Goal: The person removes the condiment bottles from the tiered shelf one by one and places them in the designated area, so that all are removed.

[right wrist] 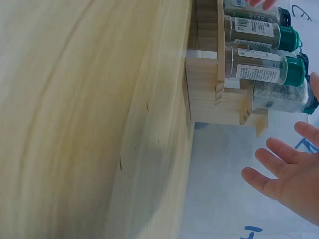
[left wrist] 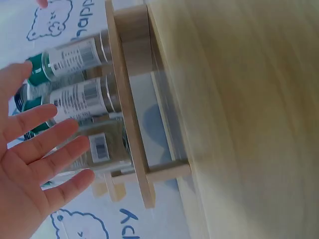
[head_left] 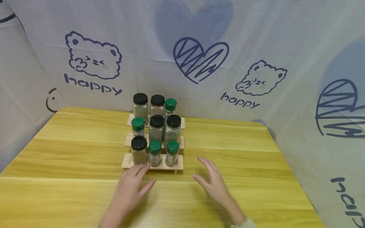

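Observation:
A three-step wooden rack point(head_left: 179, 162) holds several spice jars. On its front step stand a black-capped jar point(head_left: 139, 152) at left and two green-capped jars, one in the middle point(head_left: 155, 154) and one at right point(head_left: 172, 154). My left hand point(head_left: 128, 186) is at the rack's front left corner, fingers spread and holding nothing; whether its fingertips touch the rack or a jar, I cannot tell. To the right of the rack my right hand point(head_left: 214, 183) hovers with fingers extended and thumb apart, also holding nothing. The right wrist view shows its open fingers point(right wrist: 261, 183) apart from the jars.
More jars with black and green caps fill the middle and back steps, such as a clear jar point(head_left: 172, 131) with a black lid. The rack stands on a wood-grain table point(head_left: 228, 142). Behind hangs a pale cloth point(head_left: 142, 41) printed with hearts and bears.

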A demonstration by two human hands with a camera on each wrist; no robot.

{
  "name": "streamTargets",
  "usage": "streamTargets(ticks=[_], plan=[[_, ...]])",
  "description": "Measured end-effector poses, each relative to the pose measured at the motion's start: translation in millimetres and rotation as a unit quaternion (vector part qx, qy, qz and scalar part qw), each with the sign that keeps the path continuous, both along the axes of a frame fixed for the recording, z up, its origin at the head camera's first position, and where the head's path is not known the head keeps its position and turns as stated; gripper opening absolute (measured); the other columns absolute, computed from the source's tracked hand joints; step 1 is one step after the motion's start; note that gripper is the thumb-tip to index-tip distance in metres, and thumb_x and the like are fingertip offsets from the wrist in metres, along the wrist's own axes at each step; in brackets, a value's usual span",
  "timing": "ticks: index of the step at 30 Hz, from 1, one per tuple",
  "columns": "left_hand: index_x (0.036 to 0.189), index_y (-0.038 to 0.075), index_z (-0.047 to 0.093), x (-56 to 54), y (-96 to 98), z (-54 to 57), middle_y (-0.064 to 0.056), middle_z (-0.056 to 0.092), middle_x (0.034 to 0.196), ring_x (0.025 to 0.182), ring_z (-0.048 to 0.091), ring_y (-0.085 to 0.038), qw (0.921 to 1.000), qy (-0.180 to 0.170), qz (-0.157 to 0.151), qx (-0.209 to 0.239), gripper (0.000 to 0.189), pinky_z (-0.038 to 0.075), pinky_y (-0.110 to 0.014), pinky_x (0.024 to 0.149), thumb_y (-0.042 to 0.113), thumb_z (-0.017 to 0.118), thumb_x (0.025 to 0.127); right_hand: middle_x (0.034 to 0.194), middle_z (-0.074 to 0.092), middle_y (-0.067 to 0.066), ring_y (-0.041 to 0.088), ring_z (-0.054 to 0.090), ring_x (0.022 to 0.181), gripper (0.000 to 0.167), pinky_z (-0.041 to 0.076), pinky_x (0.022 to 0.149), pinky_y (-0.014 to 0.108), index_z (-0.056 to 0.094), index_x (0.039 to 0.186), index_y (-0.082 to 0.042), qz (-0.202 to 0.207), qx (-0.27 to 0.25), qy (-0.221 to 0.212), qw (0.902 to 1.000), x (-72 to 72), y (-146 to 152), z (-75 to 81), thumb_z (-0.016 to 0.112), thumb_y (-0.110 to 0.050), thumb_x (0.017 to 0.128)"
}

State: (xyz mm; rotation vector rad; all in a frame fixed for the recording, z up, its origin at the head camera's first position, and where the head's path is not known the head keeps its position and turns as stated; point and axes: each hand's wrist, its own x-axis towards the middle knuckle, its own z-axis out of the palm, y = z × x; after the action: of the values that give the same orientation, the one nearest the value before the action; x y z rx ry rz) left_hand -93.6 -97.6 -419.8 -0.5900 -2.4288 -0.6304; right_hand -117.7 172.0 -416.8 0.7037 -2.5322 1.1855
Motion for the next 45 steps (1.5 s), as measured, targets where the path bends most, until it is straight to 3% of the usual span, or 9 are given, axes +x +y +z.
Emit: streamTargets(ticks=[10,19,27,33,38,45], plan=[[0.099,-0.001,0.064,-5.3,-12.8,-3.2,-0.016,0.063,0.095,0.086,0.057,-0.03,0.9987,0.012,0.015,0.048,0.035,0.048,-0.047,0.077,0.013,0.074,0.069,0.126,0.047,0.017,0.028,0.043,0.115,0.052,0.039,0.091,0.051,0.043,0.128,0.001,0.01,-0.053,-0.027,0.9982,-4.4,-7.0,1.4,0.064,-0.014,0.083],[0.097,-0.003,0.065,-9.0,-27.6,-1.0,-0.016,0.063,0.093,0.082,0.058,-0.029,0.9958,0.016,0.039,0.081,0.031,0.051,-0.043,0.072,0.006,0.074,0.068,0.123,0.051,0.014,0.027,0.047,0.111,0.048,0.044,0.088,0.045,0.045,0.126,0.001,0.009,-0.072,-0.016,0.9973,-12.5,-16.1,1.3,0.064,-0.007,0.082],[0.094,-0.003,0.066,-12.6,-36.8,0.2,-0.017,0.062,0.089,0.081,0.057,-0.03,0.9935,0.025,0.055,0.097,0.03,0.052,-0.042,0.071,-0.001,0.076,0.065,0.115,0.052,0.027,0.04,0.048,0.104,0.045,0.044,0.084,0.05,0.045,0.12,0.013,0.016,-0.089,-0.019,0.9957,-4.7,-33.1,28.9,0.062,0.003,0.079],[0.092,-0.004,0.067,-19.2,-44.7,-4.9,-0.022,0.061,0.091,0.084,0.056,-0.036,0.9911,0.033,0.074,0.106,0.029,0.049,-0.048,0.074,-0.005,0.075,0.064,0.115,0.053,0.025,0.038,0.049,0.104,0.045,0.045,0.085,0.049,0.046,0.12,0.012,0.01,-0.092,-0.031,0.9952,-5.8,-39.9,33.6,0.063,0.002,0.079],[0.095,-0.005,0.066,-23.7,-48.9,-6.0,-0.024,0.059,0.094,0.087,0.054,-0.039,0.988,-0.007,0.094,0.123,0.028,0.047,-0.051,0.076,-0.004,0.073,0.068,0.116,0.053,0.024,0.036,0.049,0.105,0.044,0.044,0.085,0.048,0.046,0.12,0.01,0.013,-0.099,-0.039,0.9942,-9.1,-45.2,36.3,0.063,-0.001,0.081],[0.105,-0.005,0.062,-27.9,-51.0,-2.1,-0.028,0.055,0.104,0.096,0.05,-0.042,0.9722,-0.132,0.106,0.162,0.03,0.041,-0.056,0.084,0.003,0.068,0.077,0.114,0.053,0.025,0.036,0.049,0.104,0.043,0.044,0.085,0.048,0.045,0.121,0.01,0.02,-0.105,-0.052,0.9929,-14.1,-51.6,41.4,0.061,-0.002,0.083]])
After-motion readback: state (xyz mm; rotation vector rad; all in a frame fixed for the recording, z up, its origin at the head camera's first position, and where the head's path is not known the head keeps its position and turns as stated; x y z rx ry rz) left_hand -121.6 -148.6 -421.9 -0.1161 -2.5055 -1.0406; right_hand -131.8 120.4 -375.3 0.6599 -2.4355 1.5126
